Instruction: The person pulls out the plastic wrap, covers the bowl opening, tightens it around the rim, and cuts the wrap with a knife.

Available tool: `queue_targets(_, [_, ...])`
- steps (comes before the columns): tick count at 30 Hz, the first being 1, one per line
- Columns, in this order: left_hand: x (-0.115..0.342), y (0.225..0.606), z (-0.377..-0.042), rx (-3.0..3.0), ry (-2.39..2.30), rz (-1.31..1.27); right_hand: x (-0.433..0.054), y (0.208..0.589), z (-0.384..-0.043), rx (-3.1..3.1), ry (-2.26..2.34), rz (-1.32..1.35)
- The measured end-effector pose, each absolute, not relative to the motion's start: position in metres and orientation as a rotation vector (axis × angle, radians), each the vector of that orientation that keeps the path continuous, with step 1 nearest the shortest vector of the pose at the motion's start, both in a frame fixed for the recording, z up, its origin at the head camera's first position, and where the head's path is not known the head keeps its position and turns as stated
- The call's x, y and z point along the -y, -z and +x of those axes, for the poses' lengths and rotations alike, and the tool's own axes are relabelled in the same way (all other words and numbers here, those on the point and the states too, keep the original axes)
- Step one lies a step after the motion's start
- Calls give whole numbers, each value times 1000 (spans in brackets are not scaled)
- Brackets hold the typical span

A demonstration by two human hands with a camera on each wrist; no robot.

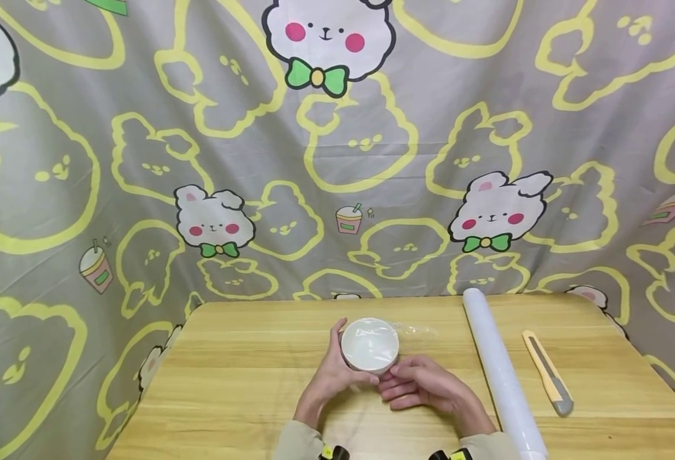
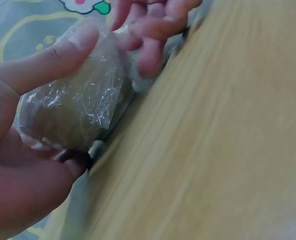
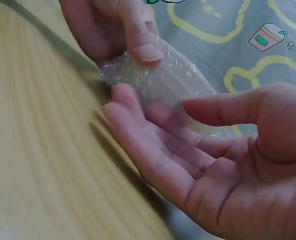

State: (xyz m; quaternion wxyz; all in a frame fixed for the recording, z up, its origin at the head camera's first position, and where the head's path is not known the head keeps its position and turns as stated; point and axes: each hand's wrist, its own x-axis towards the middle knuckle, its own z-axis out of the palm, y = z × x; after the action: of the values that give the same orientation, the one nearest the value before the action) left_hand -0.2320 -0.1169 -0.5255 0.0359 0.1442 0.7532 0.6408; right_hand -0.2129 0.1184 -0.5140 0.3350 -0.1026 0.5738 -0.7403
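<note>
A small round white bowl point(image 1: 370, 345) has clear plastic wrap stretched over its mouth, and a loose flap of wrap point(image 1: 419, 332) spreads to its right. My left hand point(image 1: 334, 370) grips the bowl from the left, thumb along the near side. In the left wrist view, crinkled wrap point(image 2: 90, 90) covers the bowl's side beneath that thumb. My right hand point(image 1: 426, 383) is at the bowl's near right side, its fingers loosely bent and touching the wrapped wall. The right wrist view shows its thumb and fingers point(image 3: 158, 140) spread, with one fingertip blurred against the wrap.
To the right, a long roll of plastic wrap point(image 1: 500, 370) lies lengthwise on the wooden table point(image 1: 239, 383). Beyond it is a yellow and grey utility knife point(image 1: 546, 374). A patterned grey curtain point(image 1: 326, 255) hangs behind the table and at both sides.
</note>
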Motion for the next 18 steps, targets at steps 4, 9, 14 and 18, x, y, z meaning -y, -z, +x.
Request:
queue_targets(4, [118,529,-234,-2251,-1987,478,-116,517,-213,-1450,1918,-287])
queue_targets(9, [116,526,-232,-2235,-2001,517,-114,516,-212,-1472,1870,-318])
queue_targets(14, [114,528,-231,-2237,-2038,491,-122,491,-210,-1767,1802,-335])
queue_targets(18, [115,529,-232,-2220,-2030,476,-133,468,-214,-2380,1873,-168])
